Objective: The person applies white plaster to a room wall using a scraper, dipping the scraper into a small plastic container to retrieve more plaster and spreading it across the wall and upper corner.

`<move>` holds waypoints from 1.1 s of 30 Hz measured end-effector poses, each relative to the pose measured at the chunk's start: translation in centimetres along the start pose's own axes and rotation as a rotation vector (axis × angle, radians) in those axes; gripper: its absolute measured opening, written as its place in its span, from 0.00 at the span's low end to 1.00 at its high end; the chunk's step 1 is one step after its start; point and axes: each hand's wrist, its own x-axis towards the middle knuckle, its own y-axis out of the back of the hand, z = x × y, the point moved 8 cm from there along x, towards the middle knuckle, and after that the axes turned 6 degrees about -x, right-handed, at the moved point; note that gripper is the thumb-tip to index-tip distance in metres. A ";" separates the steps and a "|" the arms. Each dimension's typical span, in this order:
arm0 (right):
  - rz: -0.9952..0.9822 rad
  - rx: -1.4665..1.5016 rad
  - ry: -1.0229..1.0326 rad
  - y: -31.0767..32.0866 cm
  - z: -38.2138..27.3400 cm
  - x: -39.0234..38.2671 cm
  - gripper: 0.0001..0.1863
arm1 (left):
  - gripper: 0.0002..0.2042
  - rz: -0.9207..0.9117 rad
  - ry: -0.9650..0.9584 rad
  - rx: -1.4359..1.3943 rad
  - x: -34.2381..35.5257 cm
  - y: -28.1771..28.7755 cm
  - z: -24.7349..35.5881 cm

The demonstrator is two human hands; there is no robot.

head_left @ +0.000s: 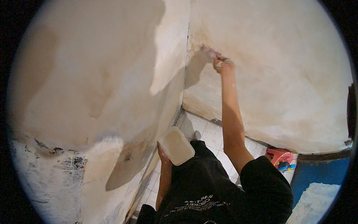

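- The right hand (223, 64) is raised high on a straight arm and closed around the handle of a brush (209, 52), which is small and partly blurred.
- The brush bristles touch the right wall (283, 74) just right of the corner (186, 67), where the two pale walls meet.
- The left hand (163, 152) is low, well below the brush and a little left of the corner line, with its fingers wrapped under a tub (176, 145).
- The tub is a cream rectangular container with rounded edges, tilted, its open top facing up toward the camera (its contents look the same pale colour as the walls).
- The left wall (93, 74), left of the corner, is cream with brownish patches; lower down it turns whiter with dark scuffs.
- A shadow of the arm falls on the left wall, just left of the corner.
- The floor (209, 134), at the foot of the corner, is laid in white tiles.
- A red stool (280, 156) stands on the floor far right of the corner, at the base of the right wall.
- A blue surface (320, 171) lies beside the stool, further right of the corner.
- The person wears a black shirt (209, 186), below the tub.
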 end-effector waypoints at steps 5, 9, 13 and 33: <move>0.106 -0.721 0.572 1.5 -14.1 -12.0 0.21 | 0.27 0.057 0.058 0.017 0.3 -2.4 -1.6; 0.040 -0.496 0.278 3.7 -15.4 -20.3 0.16 | 0.27 0.039 0.112 0.104 1.2 -5.0 -3.1; -0.018 0.456 -0.101 8.2 -4.4 -19.7 0.18 | 0.27 -0.045 0.148 0.044 2.4 -5.4 -4.8; -0.244 -0.051 0.099 -4.4 5.6 -2.1 0.15 | 0.27 0.060 0.024 0.055 -0.6 -2.1 -1.6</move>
